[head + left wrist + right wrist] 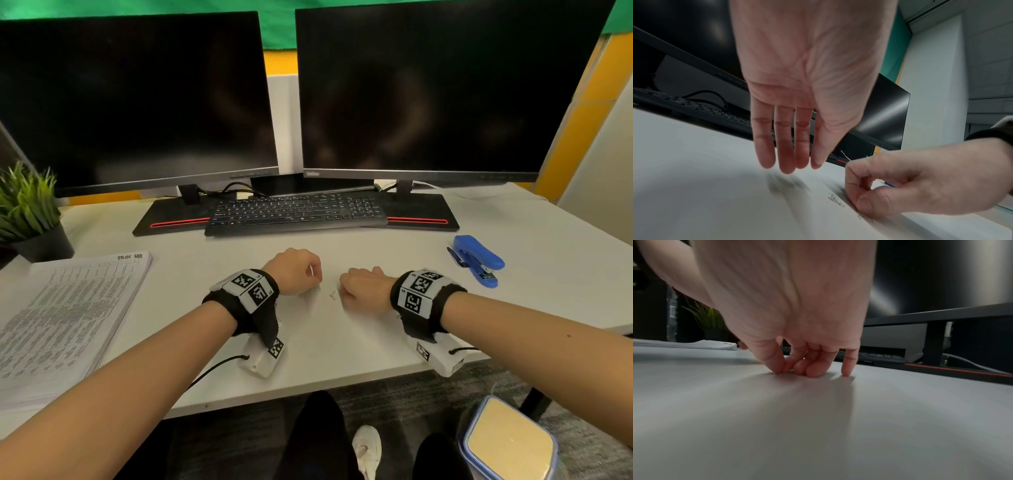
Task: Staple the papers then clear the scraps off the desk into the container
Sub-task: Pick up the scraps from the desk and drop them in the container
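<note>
My left hand (310, 275) hovers over the middle of the white desk (342, 342). In the left wrist view the left hand (795, 165) has straight fingers pointing down, tips just above the surface. My right hand (344, 286) is bunched beside it, and in the right wrist view the right hand (793, 369) pinches thumb and fingertips together on the desk. Bent staple scraps (835, 199) lie by the thumb, and one scrap (333, 295) shows between my hands. The blue stapler (478, 260) lies to the right. The stack of papers (68, 308) rests at the left.
A lidded container (507, 442) stands on the floor below the desk's right front edge. The keyboard (294, 212) and two dark monitors (137, 102) fill the back. A potted plant (30, 212) stands at the far left.
</note>
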Available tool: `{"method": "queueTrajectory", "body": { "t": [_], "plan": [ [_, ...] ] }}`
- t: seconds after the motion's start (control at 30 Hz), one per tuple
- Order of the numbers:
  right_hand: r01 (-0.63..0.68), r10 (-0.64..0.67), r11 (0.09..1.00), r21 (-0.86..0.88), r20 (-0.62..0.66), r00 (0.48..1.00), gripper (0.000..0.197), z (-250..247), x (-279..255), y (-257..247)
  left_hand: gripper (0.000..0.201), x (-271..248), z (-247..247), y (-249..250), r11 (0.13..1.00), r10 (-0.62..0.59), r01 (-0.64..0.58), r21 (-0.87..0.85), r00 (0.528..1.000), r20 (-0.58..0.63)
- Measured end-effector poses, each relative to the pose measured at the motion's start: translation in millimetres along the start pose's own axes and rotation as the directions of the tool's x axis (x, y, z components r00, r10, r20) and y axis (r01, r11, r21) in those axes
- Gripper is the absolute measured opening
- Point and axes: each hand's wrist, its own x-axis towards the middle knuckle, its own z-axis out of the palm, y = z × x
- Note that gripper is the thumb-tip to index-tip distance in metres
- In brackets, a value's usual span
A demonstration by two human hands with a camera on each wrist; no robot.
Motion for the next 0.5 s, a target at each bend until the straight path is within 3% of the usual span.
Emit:
{"method": "queueTrajectory", "body": {
  "t": [0.17, 0.37, 0.5],
  "plan": [
    [0.05, -0.028, 0.975, 0.216, -0.105, 0.994, 0.015, -7, -3, 17, 0.017, 0, 1, -3, 1.0, -0.005, 0.005, -0.009, 1.0, -0.007],
    [0.021, 0.037, 0.954, 0.299, -0.187, 0.982, 0.016, 3, -6, 10, 0.017, 4, 3, -5, 1.0, -0.008, 0.008, 0.001, 1.0, -0.005],
    [-0.014, 0.059, 0.97, 0.243, -0.179, 0.982, 0.013, 1, 4, 1, 0.018, 5, 5, -3, 1.0, 0.002, -0.002, -0.013, 1.0, -0.011]
  ]
}}
